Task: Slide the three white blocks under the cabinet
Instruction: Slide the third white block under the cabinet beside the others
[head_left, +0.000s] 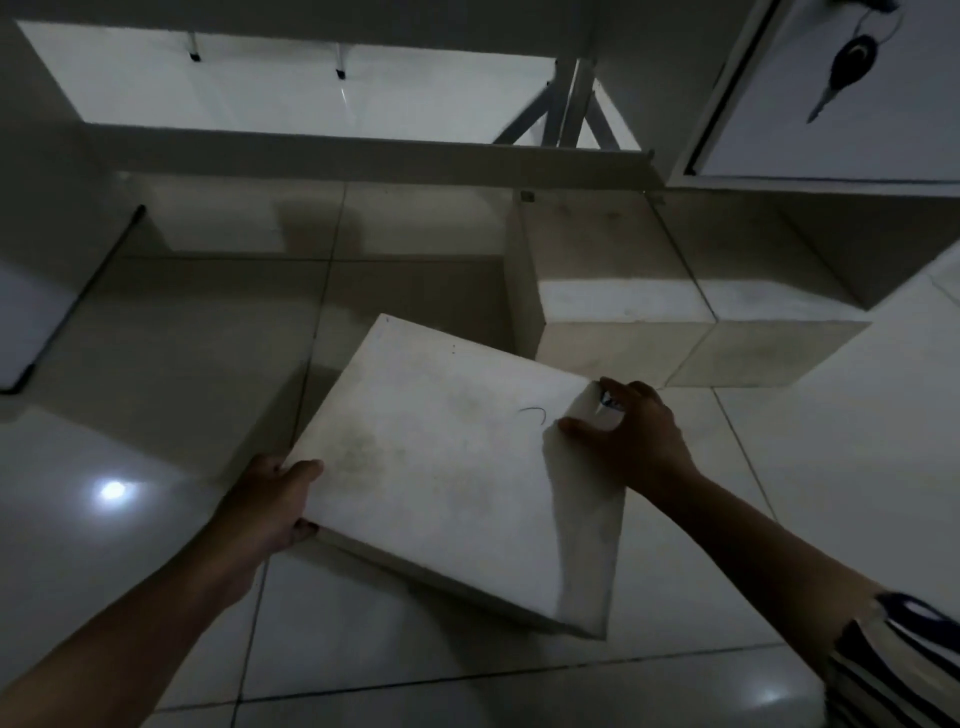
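Note:
A large white block (452, 467) is turned at an angle over the tiled floor at the centre of the head view. My left hand (270, 501) grips its near-left corner, thumb on top. My right hand (631, 431) holds its right corner with fingers curled over the edge. Two more white blocks sit side by side farther back on the right: one (613, 275) on the left and one (769, 291) on the right, partly beneath the cabinet (831, 104). The far ends of both are in shadow.
A key (847, 67) hangs from the cabinet door at the top right. A long pale shelf or table edge (363, 156) crosses the back, with metal legs (566, 104) behind it. A dark-edged panel (31, 322) lies at the left. A white surface (893, 415) rises at the right.

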